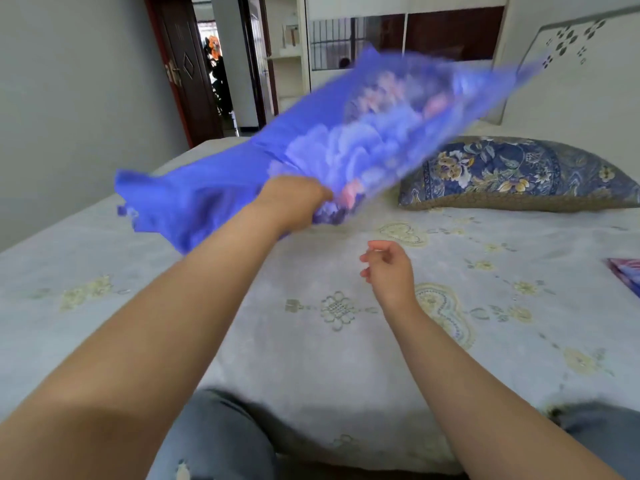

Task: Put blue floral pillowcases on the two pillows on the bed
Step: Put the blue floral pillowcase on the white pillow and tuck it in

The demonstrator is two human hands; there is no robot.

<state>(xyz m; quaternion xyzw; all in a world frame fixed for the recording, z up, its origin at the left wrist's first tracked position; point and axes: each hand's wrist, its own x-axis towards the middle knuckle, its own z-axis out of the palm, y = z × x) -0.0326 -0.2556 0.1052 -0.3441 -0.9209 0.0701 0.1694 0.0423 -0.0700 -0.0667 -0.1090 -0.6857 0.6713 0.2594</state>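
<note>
My left hand (294,200) grips the near edge of a pillow in a blue floral pillowcase (346,140). The pillow is in the air above the bed (311,358), tilted up to the right and blurred by motion. My right hand (388,268) hovers over the sheet with loosely curled fingers and holds nothing. A second pillow (519,171) in a darker blue and yellow patterned cover lies at the head of the bed on the right. A folded piece of blue floral cloth (627,273) lies at the right edge of the bed.
The bed has a pale grey sheet with yellow embroidered motifs. A white headboard (581,64) stands at the right. A dark wooden door (187,71) is open at the back left. My knees in grey jeans (214,441) are at the bottom.
</note>
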